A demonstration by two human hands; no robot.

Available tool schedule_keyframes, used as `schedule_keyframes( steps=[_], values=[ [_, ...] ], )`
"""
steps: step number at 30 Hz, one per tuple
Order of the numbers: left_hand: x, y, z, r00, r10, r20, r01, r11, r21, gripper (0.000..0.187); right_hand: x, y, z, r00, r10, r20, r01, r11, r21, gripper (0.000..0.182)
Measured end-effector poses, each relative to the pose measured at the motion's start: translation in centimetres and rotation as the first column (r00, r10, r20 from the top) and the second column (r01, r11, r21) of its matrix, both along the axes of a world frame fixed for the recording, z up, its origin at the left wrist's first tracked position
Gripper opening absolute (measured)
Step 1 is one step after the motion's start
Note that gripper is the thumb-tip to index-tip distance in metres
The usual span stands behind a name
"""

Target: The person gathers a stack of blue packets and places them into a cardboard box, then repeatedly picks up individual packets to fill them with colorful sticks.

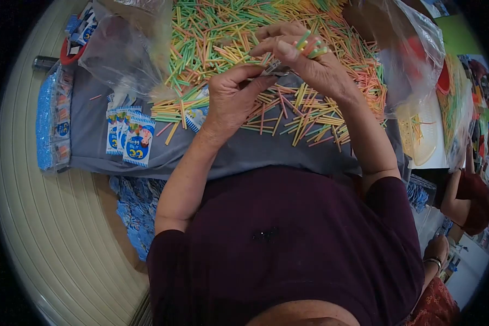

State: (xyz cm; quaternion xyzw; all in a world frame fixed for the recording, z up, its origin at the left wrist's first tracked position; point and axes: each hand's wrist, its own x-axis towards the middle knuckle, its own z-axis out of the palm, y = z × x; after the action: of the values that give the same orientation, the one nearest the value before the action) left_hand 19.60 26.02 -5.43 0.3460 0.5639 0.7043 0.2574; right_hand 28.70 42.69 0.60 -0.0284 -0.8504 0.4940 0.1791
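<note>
Several short coloured sticks (308, 45) in green, pink and yellow are held in my right hand (315, 62), over the big pile of sticks (212, 38). Close by on the left, my left hand (234, 98) pinches the edge of a small clear packet (276, 68), whose other side meets the fingers of my right hand. Loose sticks (309, 117) lie on the grey cloth below both hands. A printed packet (195, 117) lies partly hidden behind my left wrist.
Printed packets (138, 142) lie on the grey cloth (87, 138) at left, beside a blue-edged bundle (54, 119). Clear plastic bags flank the pile. A yellow basket (418, 133) stands at right. Other people are partly visible at far right.
</note>
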Motion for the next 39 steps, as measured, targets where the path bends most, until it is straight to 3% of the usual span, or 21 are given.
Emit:
schedule_keyframes(
  steps=[2,5,8,11,14,15,16,18,19,20,21,22,23,26,27,29,31,33,36,37,39],
  values=[
    [-0.2,0.0,0.3,0.998,0.001,0.057,0.0,1.0,-0.017,0.019,-0.2,0.4,0.1,1.0,0.012,0.023,-0.013,0.999,0.035,0.054],
    [-0.5,0.2,0.5,0.992,-0.037,0.123,0.029,0.997,0.07,0.021,-0.7,0.4,0.8,0.988,0.152,0.0,-0.151,0.987,-0.06,0.059],
    [-1.0,0.4,0.0,0.957,-0.118,0.265,0.089,0.989,0.12,0.022,-1.5,0.5,0.1,0.96,0.028,-0.277,-0.122,0.936,-0.331,0.071],
    [-1.4,0.5,-0.5,0.957,-0.145,0.251,0.096,0.976,0.196,0.022,-1.5,0.1,0.0,0.951,-0.069,-0.301,-0.022,0.957,-0.289,0.078],
    [-1.2,0.0,-0.3,0.937,-0.149,0.317,0.075,0.969,0.236,0.022,-0.4,-1.1,-0.5,0.985,0.054,-0.161,-0.072,0.991,-0.109,0.064],
    [-1.2,-0.3,0.8,0.955,-0.105,0.277,0.069,0.988,0.137,0.021,0.0,-1.4,-0.9,0.994,0.087,-0.068,-0.088,0.996,-0.006,0.055],
    [-0.9,-0.8,1.1,0.969,-0.064,0.239,0.058,0.998,0.032,0.02,-0.2,-1.3,-1.8,0.976,0.02,-0.215,-0.031,0.998,-0.048,0.047],
    [-1.4,-1.6,0.1,0.975,-0.03,0.219,-0.006,0.987,0.162,0.019,0.8,0.2,-0.7,0.973,-0.053,-0.224,0.026,0.992,-0.121,0.042],
    [-1.7,-2.2,0.4,0.975,0.006,0.224,-0.054,0.977,0.208,0.02,1.6,0.7,-0.2,0.981,-0.087,-0.173,0.091,0.996,0.017,0.035],
    [-2.3,-3.3,0.2,0.98,0.012,0.199,-0.053,0.978,0.202,0.02,2.2,0.8,-0.3,0.981,-0.091,-0.17,0.094,0.996,0.007,0.035],
    [-2.5,-4.1,0.1,0.98,0.011,0.199,-0.05,0.979,0.195,0.02,2.8,0.8,-0.4,0.999,0.019,0.034,-0.029,0.948,0.317,0.03],
    [-2.5,-4.8,0.1,0.99,0.035,0.139,-0.065,0.974,0.215,0.021,3.1,0.8,-0.5,0.963,0.066,0.262,-0.208,0.8,0.563,0.026],
    [-2.4,-5.4,0.0,0.995,0.063,0.079,-0.08,0.968,0.238,0.021,3.3,0.2,-2.7,0.965,0.101,0.242,-0.242,0.697,0.675,0.016],
    [-1.2,-6.4,-0.6,0.995,0.094,-0.017,-0.088,0.969,0.231,0.026,3.3,-1.4,-2.7,0.88,0.049,0.472,-0.379,0.67,0.638,0.014],
    [-0.7,-6.6,-0.7,0.994,0.094,-0.059,-0.077,0.967,0.243,0.026,3.2,-1.4,-3.2,0.88,0.063,0.472,-0.387,0.671,0.632,0.014],
    [-0.1,-6.9,-0.6,0.988,0.105,-0.116,-0.075,0.969,0.237,0.026,3.2,-0.4,-4.2,0.972,0.025,0.234,-0.189,0.677,0.711,0.011],
    [0.1,-7.1,-0.6,0.979,0.113,-0.17,-0.07,0.968,0.24,0.026,3.3,0.8,-4.1,0.986,0.04,0.164,-0.145,0.696,0.703,0.01],
    [0.3,-7.2,-0.6,0.98,0.112,-0.167,-0.07,0.967,0.243,0.025,3.3,1.5,-3.2,0.999,-0.044,-0.009,0.043,0.895,0.444,0.011],
    [0.4,-7.1,-0.6,0.966,0.11,-0.234,-0.055,0.972,0.228,0.025,3.6,1.7,-1.8,0.984,-0.136,-0.119,0.172,0.907,0.385,0.011],
    [0.4,-6.9,-0.6,0.966,0.107,-0.234,-0.051,0.972,0.231,0.025,3.9,1.6,-1.1,0.983,-0.139,-0.12,0.176,0.905,0.387,0.011],
    [0.6,-6.8,-0.9,0.971,0.108,-0.213,-0.065,0.978,0.2,0.025,4.7,1.0,0.6,0.977,0.034,-0.213,-0.024,0.999,0.049,0.01]
  ],
)
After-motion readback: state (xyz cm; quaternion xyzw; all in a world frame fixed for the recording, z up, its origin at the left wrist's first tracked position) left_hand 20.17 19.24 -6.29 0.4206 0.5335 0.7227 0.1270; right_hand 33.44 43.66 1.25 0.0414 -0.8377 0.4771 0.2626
